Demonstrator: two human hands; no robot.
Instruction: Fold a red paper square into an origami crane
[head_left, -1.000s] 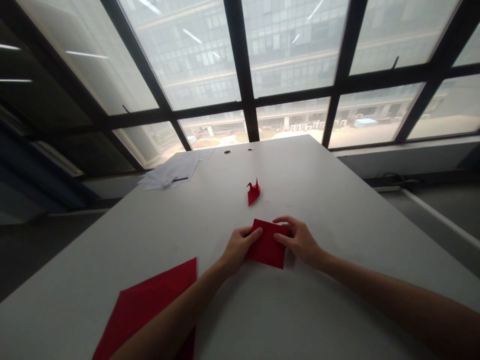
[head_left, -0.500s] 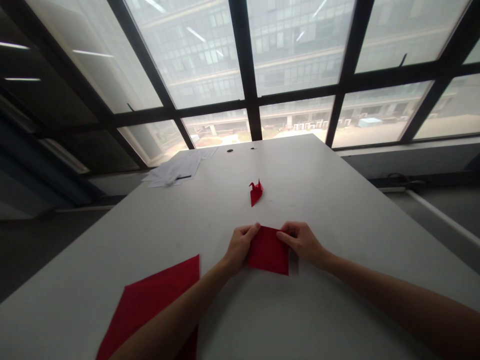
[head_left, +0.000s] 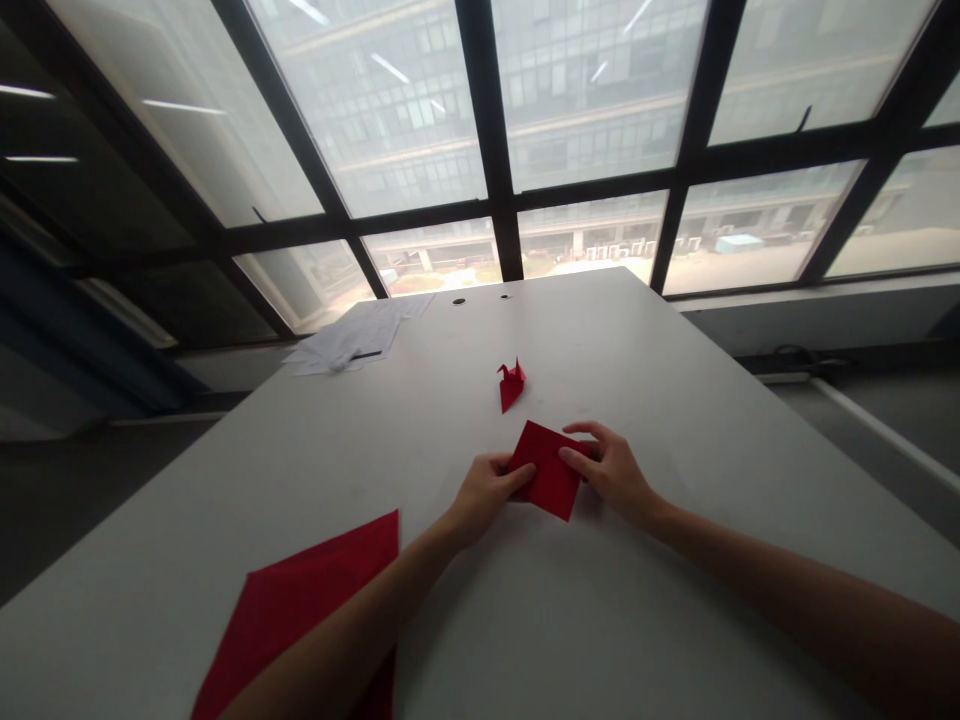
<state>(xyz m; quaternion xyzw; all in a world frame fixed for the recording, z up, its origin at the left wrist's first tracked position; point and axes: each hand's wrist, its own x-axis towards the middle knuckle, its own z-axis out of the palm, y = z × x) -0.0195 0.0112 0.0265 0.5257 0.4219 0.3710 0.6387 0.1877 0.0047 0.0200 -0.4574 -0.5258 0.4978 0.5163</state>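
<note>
Between my two hands is a small folded square of red paper [head_left: 551, 482], tilted so that one corner points away from me. My left hand [head_left: 486, 492] pinches its left edge, thumb on top and fingers underneath. On the right side, my right hand [head_left: 616, 474] grips the paper with the thumb on its face; the index finger is raised off it. The undersides of the paper and some fingertips are hidden. Just beyond stands a red origami crane [head_left: 512, 386] on the white table [head_left: 450, 420].
A larger red sheet [head_left: 322, 580] lies at the front left, partly under my left forearm. White papers [head_left: 360, 332] with a dark pen [head_left: 367, 354] on them rest at the far left. Tall windows [head_left: 412, 120] rise behind the table's far end.
The folded paper has turned between my hands and moved slightly away from me. My left thumb now lies further over it, and my right index finger has lifted.
</note>
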